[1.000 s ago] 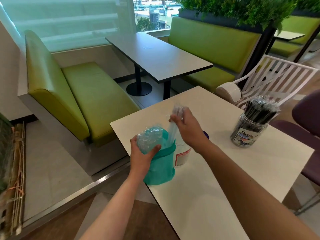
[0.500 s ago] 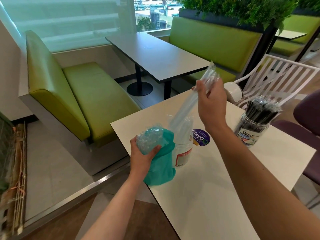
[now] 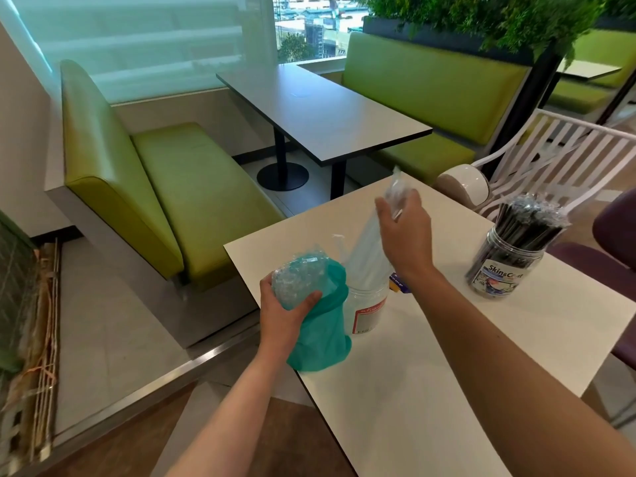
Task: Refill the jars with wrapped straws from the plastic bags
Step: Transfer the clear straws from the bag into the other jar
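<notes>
My left hand [image 3: 284, 313] grips the bunched top of a teal plastic bag [image 3: 321, 342] that stands at the white table's left edge. Just right of the bag is a clear jar [image 3: 366, 313] with a white label. My right hand [image 3: 404, 232] is closed around the upper ends of a bundle of white wrapped straws [image 3: 366, 254]; their lower ends sit inside the clear jar and they lean to the right. A second jar [image 3: 504, 270], labelled and packed with black wrapped straws [image 3: 530, 223], stands further right on the table.
The white table [image 3: 430, 390] has its left edge under the bag. A purple sticker or lid [image 3: 399, 282] lies behind the clear jar. A white slatted chair [image 3: 550, 163] and a purple chair [image 3: 616, 228] stand to the right. Green benches and a grey table fill the background.
My right hand drew the white straws out of the teal bag, lifted them high, then lowered them so their ends went into the clear jar. My left hand kept holding the bag.
</notes>
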